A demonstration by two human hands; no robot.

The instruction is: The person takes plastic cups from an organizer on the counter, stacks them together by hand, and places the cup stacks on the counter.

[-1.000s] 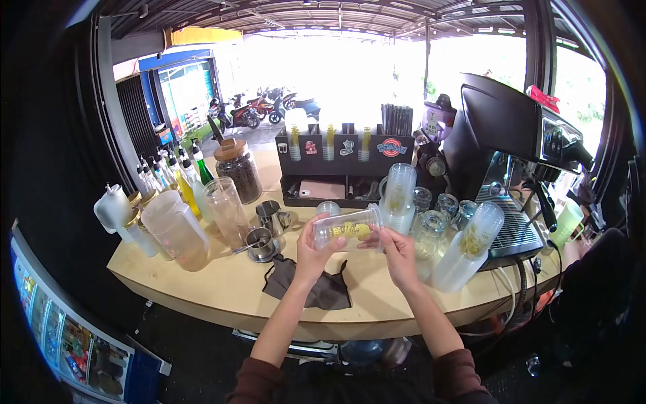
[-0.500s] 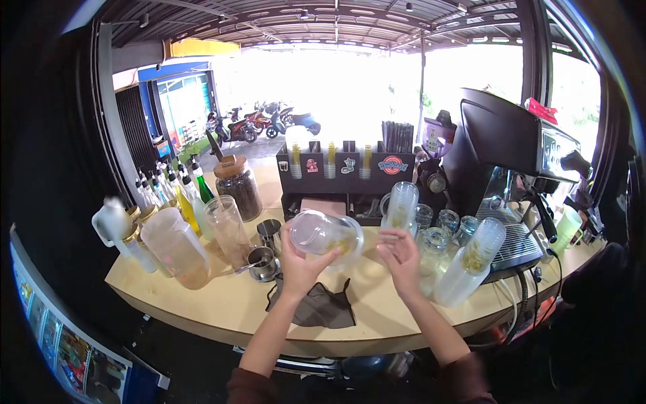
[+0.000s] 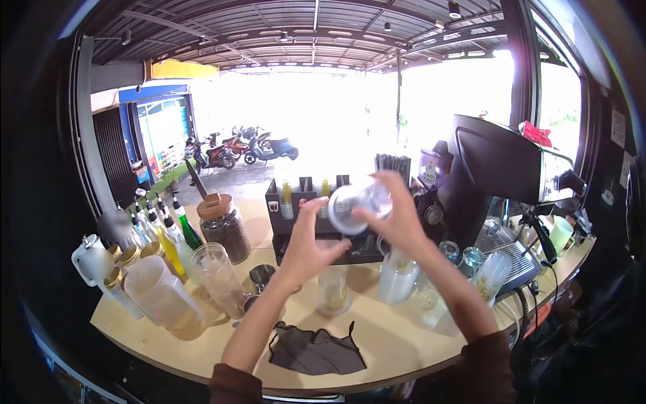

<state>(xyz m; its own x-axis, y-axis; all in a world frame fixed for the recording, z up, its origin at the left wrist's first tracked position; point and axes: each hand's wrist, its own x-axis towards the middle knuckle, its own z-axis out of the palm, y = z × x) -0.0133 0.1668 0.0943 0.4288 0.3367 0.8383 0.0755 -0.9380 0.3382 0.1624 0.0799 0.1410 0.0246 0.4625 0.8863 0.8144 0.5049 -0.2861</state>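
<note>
Raised in front of the black cup rack, my right hand grips a clear plastic cup, tilted with its round end toward me and partly blurred. My left hand is just left of it, thumb and fingers spread, holding nothing. Below the hands, a clear cup with a yellowish print stands upright on the wooden counter. A dark cloth lies in front of it.
At left are pump bottles, a frosted pitcher, a tall clear container and a coffee bean jar. Cups, glasses and a frosted container stand at right, beside the espresso machine.
My left hand has let go of the clear container, and a clear cup now stands on the counter. My right hand has risen and now holds a cup. The view has tilted up.
</note>
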